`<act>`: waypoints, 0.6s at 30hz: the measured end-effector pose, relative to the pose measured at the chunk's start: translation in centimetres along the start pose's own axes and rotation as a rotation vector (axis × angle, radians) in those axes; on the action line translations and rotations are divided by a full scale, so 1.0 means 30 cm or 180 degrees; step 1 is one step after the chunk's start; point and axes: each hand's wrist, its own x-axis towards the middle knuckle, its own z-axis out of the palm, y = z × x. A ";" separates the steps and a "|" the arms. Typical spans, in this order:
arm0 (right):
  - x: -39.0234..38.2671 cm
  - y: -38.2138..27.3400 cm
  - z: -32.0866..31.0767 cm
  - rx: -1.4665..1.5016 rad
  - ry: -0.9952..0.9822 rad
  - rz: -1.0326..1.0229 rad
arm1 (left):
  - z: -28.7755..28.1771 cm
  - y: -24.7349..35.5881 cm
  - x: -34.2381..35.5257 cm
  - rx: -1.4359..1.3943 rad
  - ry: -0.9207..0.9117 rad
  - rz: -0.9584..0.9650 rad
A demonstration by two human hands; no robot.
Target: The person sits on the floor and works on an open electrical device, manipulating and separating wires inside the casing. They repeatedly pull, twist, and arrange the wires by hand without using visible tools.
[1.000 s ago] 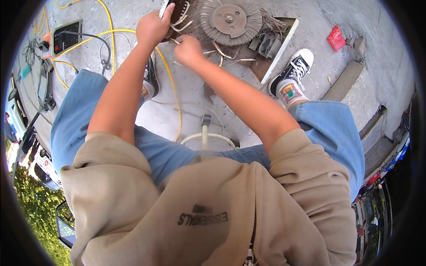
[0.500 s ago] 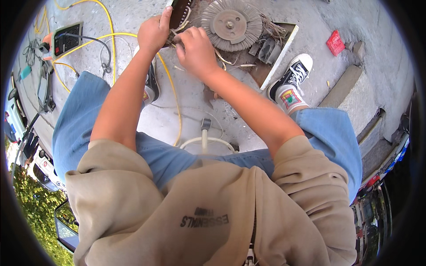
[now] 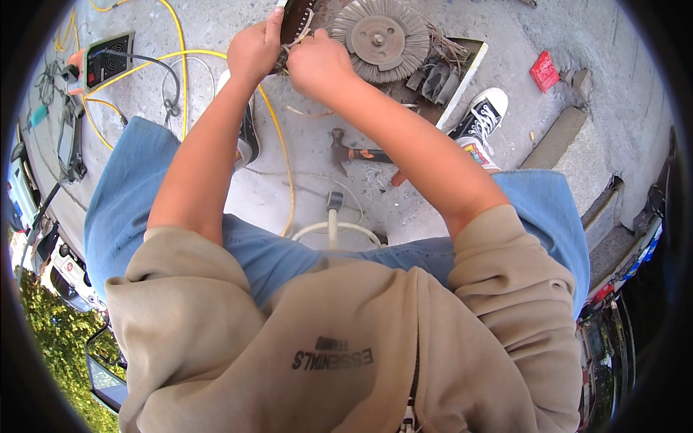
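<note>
from the head view, the work looks part way: pale wires (image 3: pixel 307 26) are still by the dark metal piece (image 3: pixel 291 22), and i cannot tell how many are left. the left hand (image 3: pixel 254 54) holds the piece, thumb on its edge. the right hand (image 3: pixel 319 66) is curled up close by, fingertips hidden, so i cannot tell if it grips a wire. the piece is over the grey floor (image 3: pixel 216 29), left of a round wheel (image 3: pixel 372 45). it looks long, with small pale marks in a row.

From my head, a wide fisheye camera is looking down, close over my sweatshirt (image 3: pixel 339 310), with my left grip (image 3: pixel 254 54) and right grip (image 3: pixel 321 66) appearing farther off.
</note>
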 end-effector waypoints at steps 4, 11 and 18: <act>0.041 0.004 -0.041 0.0881 -0.0795 0.0534 | 0.000 -0.002 -0.007 -0.0038 0.0077 -0.0024; 0.024 0.028 0.046 0.2231 -0.0142 0.0888 | 0.004 0.006 0.002 0.0018 0.0060 -0.0010; 0.049 0.083 -0.044 0.1438 -0.0544 0.0398 | 0.000 0.010 -0.006 0.0057 0.0110 -0.0072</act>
